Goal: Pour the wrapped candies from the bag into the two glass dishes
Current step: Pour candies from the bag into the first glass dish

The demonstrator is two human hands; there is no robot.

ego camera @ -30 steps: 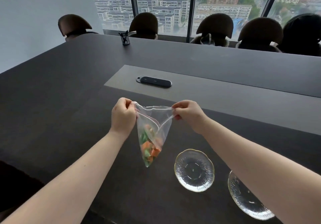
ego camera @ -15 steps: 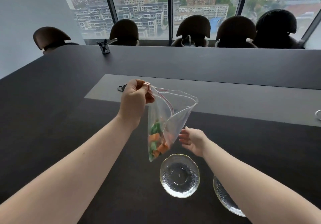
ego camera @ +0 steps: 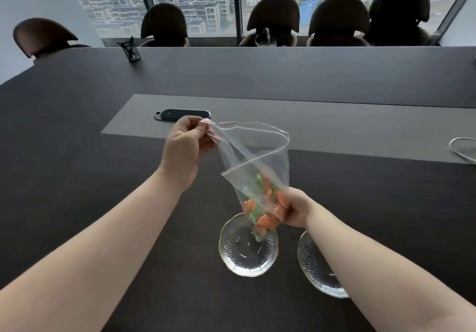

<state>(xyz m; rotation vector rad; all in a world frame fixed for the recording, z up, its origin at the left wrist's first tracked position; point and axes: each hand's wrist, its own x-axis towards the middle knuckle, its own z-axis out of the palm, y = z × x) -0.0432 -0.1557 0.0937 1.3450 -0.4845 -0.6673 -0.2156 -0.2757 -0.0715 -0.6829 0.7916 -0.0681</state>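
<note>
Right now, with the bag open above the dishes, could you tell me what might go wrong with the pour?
1. The bag has a wide, floppy mouth, pinched only at one corner by the left hand; tipped quickly, the candies could spill in one rush and overshoot the left dish.
2. Both glass dishes are shallow, so candies may bounce out onto the table.
3. The right forearm covers part of the right dish and may brush it.

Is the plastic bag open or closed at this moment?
Open. The bag's zip edges stand apart in a wide loop, and the candies still sit at its bottom. Both glass dishes are empty.
</note>
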